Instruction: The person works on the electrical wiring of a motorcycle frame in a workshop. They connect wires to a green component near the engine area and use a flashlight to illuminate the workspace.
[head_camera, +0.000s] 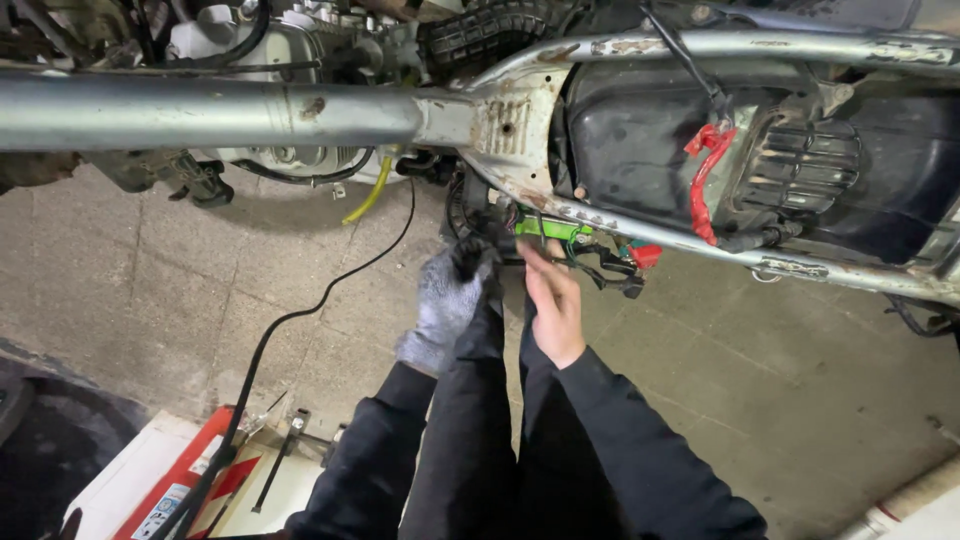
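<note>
While a box (180, 470) with red and white faces lies on the paved floor (120, 260) at lower left, with a thin metal tool (280, 455) resting on it, a black cable (290, 320) runs up from beside it toward the frame. Above, a thick grey tube (200, 110) crosses the top, with the engine (290, 60) behind it and a yellow hose (370, 195) hanging just below. Near the middle, the left hand (448, 300), in a grey glove, reaches up under the rusted frame joint (510, 125); its fingers are curled around dark wiring (480, 250), though what exactly they grip is hidden. Just beside it, the bare right hand (555, 300) holds its fingers pressed together, the tips touching the green connector (550, 229) below the frame rail. Black plugs (620, 275) and a small red plug (645, 254) dangle just right of that hand. Farther right, a red strap (705, 185) hangs in front of the black housing (640, 130).
</note>
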